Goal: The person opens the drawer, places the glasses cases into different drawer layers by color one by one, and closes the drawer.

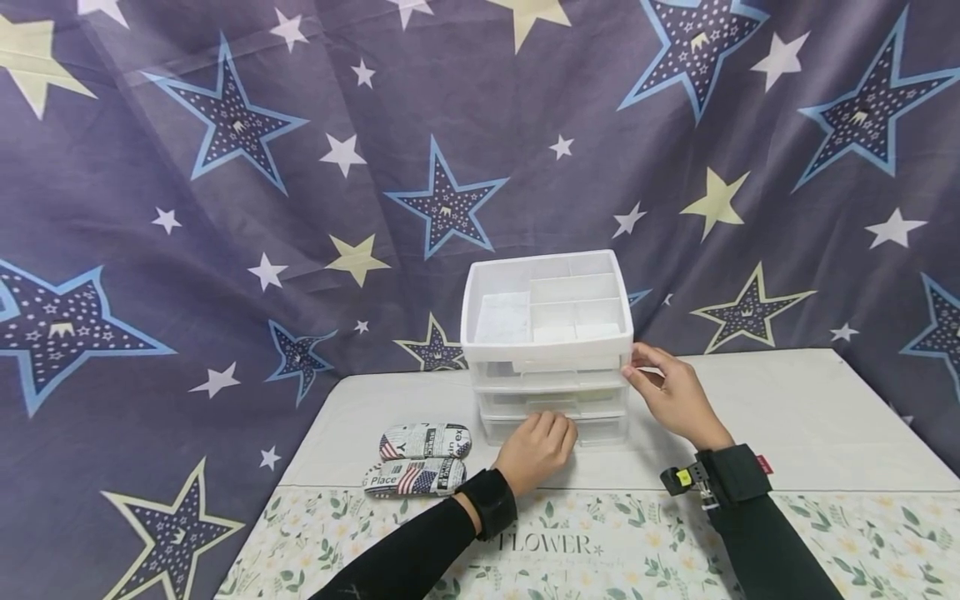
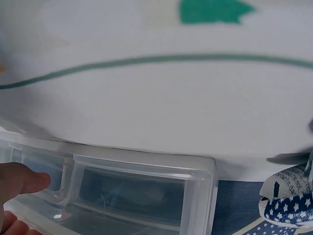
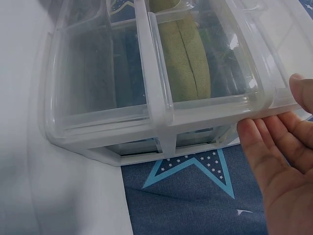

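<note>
A white storage unit (image 1: 546, 353) with clear stacked drawers stands on the table. At the front of its bottom drawer (image 2: 132, 196) is my left hand (image 1: 536, 450), its fingers curled at the drawer handle (image 2: 61, 196); the left wrist view has the thumb over that handle. My right hand (image 1: 675, 400) holds the unit's right front corner, thumb on the front and fingers against the side (image 3: 259, 142). Through the middle drawer's clear front shows an olive-green soft thing (image 3: 188, 58) with a seam. The bottom drawer's front looks see-through, with nothing visible behind it.
Left of the unit lie two newsprint-and-flag patterned pouches or cases (image 1: 425, 441), one before the other. The unit's top tray (image 1: 502, 321) has dividers. A floral cloth (image 1: 600, 550) covers the table's front; a starry curtain (image 1: 525, 108) hangs close behind.
</note>
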Motion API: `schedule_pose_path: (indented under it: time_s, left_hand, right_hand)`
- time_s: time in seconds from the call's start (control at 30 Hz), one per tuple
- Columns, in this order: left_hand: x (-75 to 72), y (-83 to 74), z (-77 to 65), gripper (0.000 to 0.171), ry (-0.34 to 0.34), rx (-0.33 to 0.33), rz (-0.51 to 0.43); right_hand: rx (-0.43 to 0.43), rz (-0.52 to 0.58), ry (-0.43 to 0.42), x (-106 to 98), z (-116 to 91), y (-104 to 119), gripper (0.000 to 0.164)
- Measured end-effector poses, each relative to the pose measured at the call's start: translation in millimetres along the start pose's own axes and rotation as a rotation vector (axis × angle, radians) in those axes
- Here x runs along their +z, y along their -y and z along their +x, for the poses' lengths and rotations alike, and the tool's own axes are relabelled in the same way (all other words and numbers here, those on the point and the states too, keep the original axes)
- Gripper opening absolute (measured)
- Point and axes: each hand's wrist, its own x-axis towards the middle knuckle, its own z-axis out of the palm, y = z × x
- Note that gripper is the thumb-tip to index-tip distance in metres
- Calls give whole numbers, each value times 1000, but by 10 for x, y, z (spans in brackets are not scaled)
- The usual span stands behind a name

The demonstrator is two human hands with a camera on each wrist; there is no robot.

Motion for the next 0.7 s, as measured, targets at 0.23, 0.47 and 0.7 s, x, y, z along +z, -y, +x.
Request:
schedule_pose_path:
  time_s: [0.23,0.47,0.7]
  left_hand:
    - [-29,3,5,39,-9,3,-13]
    - [-69,53,36,45,-70,10,10]
    - [-87,9,27,47,-28,6,-18]
  right_hand:
    - [0,0,-2,2,-6,-14,40]
    - [-5,6,-5,3,-1,-2,39]
    - [-15,4,-10,4,0,1,37]
